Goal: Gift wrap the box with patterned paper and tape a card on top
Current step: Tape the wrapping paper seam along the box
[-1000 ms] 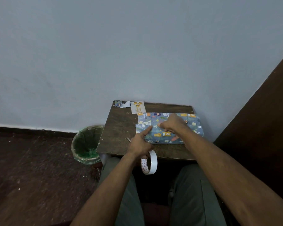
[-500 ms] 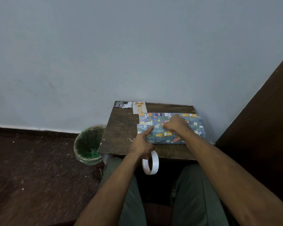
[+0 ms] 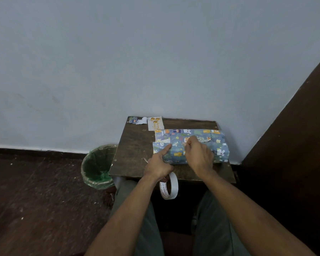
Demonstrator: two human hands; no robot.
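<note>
— So, where is the wrapped box (image 3: 199, 145) from your seat?

— I see it on the far right part of the small dark wooden surface (image 3: 137, 148), close to the wall. It lies flat with its long axis running left to right, one short end toward the right edge of the surface, the other toward the middle. The blue animal-print paper covers all of it that shows.

— And the hands?

— My left hand (image 3: 158, 166) has its forefinger stretched out and pressing on the paper near the box's left end; its other fingers are curled, and the white tape roll (image 3: 169, 185) hangs below them over the near edge. My right hand (image 3: 198, 154) rests on the middle of the box with fingertips drawn together on the paper; I cannot tell whether they pinch anything.

— The card?

— A pale card with orange marks (image 3: 155, 123) lies flat at the far edge, touching the box's far left corner, with a torn paper scrap (image 3: 137, 120) just left of it. A metal tip (image 3: 145, 159) shows beside my left hand. A green-lined bin (image 3: 98, 167) stands on the floor to the left.
</note>
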